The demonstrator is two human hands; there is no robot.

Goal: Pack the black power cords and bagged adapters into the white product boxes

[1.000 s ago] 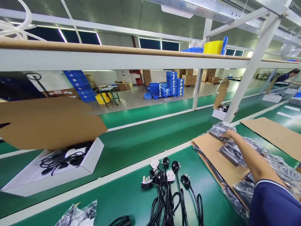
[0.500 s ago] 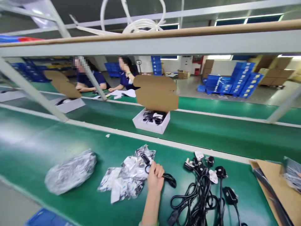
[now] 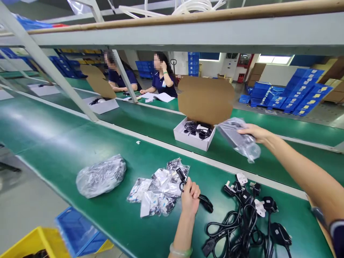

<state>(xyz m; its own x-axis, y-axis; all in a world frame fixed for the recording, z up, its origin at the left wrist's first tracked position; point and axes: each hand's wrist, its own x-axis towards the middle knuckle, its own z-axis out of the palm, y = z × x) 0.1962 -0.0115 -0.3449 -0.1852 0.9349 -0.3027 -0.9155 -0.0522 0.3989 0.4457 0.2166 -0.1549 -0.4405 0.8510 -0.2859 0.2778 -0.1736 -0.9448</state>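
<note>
My left hand [image 3: 190,196] is closed around a bundled black cable [image 3: 206,203], above the green bench beside a pile of small clear bags [image 3: 161,184]. Out to the right, my right hand [image 3: 256,133] grips a plastic-wrapped dark item [image 3: 236,138]. That item hangs over the belt, close to the right side of an open white box [image 3: 192,139] with a raised brown lid [image 3: 205,102]. Black cables and a white part lie inside the box. Several black power cords with plugs [image 3: 245,215] lie tangled on the bench, right of my left hand.
A wrapped bundle [image 3: 101,175] lies at the bench's left. Another open box [image 3: 103,105] stands farther along the belt. Overhead runs a shelf beam [image 3: 172,34]; slanted posts stand at left. Two people sit across. Blue and yellow bins are below the bench.
My right hand has come into view with the wrapped item in it. The view has shifted, showing more floor and bins at lower left. My left hand keeps its hold on the cable.
</note>
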